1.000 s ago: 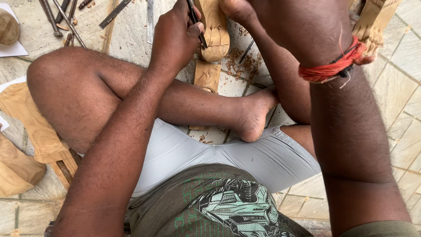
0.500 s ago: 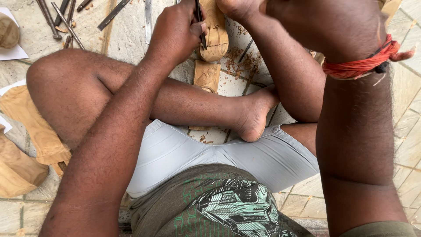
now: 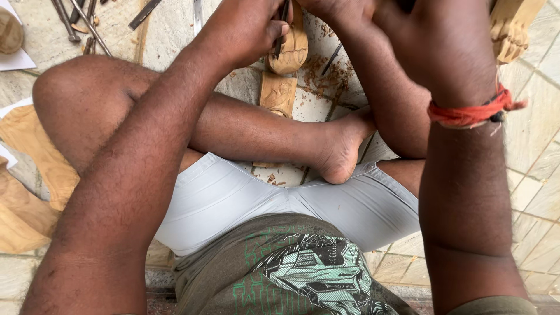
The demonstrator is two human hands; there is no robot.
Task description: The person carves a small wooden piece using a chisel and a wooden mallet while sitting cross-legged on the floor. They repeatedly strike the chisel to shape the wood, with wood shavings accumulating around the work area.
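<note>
At the far left, pale wood pieces [image 3: 26,192] are lying on the tiled floor [image 3: 536,169], and a scatter of metal tools [image 3: 81,23] is resting near the top edge. The person is sitting cross-legged, the left knee [image 3: 76,99] raised and the foot [image 3: 341,151] tucked at the middle. The left arm is reaching forward and up across that knee, almost straight, and the left hand [image 3: 245,29] is curling tightly around a thin dark chisel [image 3: 283,23], holding its tip against the carving [image 3: 286,58]. That carving, a light wooden piece, is lying on the floor just ahead of the crossed shins, with shavings [image 3: 324,70] lying beside it. To the right, the other arm is rising steeply, a red thread [image 3: 472,111] circling its wrist. The right hand [image 3: 443,41] is lifted close to the camera, its back turned here; whether it is gripping anything cannot be told.
</note>
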